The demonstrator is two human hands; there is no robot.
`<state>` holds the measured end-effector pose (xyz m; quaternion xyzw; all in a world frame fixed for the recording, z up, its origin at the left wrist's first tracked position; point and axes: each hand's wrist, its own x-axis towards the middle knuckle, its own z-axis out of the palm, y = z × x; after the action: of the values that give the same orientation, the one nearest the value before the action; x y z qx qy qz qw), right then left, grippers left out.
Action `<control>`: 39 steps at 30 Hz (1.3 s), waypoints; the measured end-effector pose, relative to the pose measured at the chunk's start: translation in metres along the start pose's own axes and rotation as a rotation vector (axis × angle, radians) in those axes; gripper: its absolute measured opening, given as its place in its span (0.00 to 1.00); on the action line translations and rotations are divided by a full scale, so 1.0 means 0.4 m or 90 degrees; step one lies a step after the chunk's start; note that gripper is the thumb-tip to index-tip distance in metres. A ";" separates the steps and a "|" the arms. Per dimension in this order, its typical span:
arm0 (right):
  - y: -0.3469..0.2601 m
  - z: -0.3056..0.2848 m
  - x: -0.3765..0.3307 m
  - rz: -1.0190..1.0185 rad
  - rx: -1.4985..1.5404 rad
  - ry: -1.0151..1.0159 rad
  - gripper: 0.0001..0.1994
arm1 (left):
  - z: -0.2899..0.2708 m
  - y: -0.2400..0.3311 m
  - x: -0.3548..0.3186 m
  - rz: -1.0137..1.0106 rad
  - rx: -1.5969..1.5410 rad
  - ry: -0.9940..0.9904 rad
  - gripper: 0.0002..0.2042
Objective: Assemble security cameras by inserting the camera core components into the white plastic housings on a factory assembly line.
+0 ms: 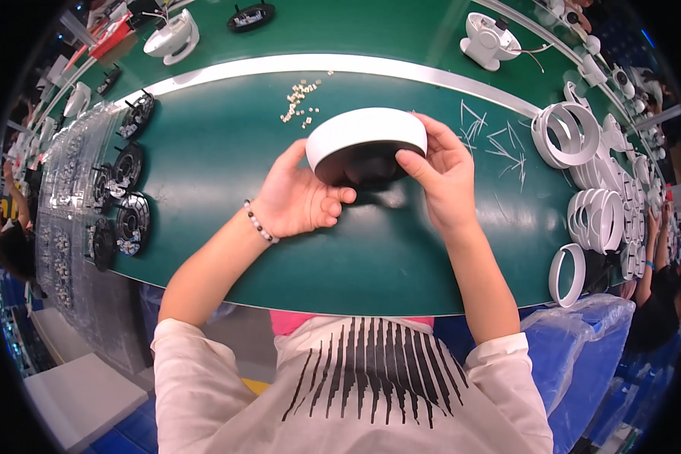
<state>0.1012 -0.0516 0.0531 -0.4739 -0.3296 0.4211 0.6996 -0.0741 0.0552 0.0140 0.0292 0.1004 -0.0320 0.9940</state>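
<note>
the far fingertips of the right hand (450, 181) are hidden behind the round part (367, 147), and whether the left thumb presses its rim cannot be told. detail on its black face is lost in shadow. the pale bits (301, 98) and thin strips (507, 147) on the desk (227, 181) are too small to identify. at the left, the contents of the clear tray (64, 219) blur together. front rings (567, 274) partly cover others. the shirt (378, 435) is cut off by the lower edge.
</note>
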 end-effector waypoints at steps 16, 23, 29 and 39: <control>-0.139 -0.140 -0.090 -0.405 -0.740 0.012 0.27 | 0.106 0.309 0.353 0.352 0.685 0.373 0.23; -0.212 -0.414 -0.266 -0.320 -0.997 0.406 0.24 | 0.090 0.409 0.542 0.356 0.776 0.392 0.32; -0.202 -0.482 -0.431 0.089 -1.081 0.579 0.31 | 0.142 0.564 0.568 0.696 1.664 0.766 0.26; -0.145 -0.485 -0.508 0.079 -1.167 0.621 0.13 | -0.141 1.001 0.346 0.352 1.472 0.976 0.24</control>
<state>0.1969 -0.3210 0.0301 -0.9589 -0.1794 -0.1929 0.1055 0.0778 0.4497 -0.0482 0.8437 0.5162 0.1217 0.0836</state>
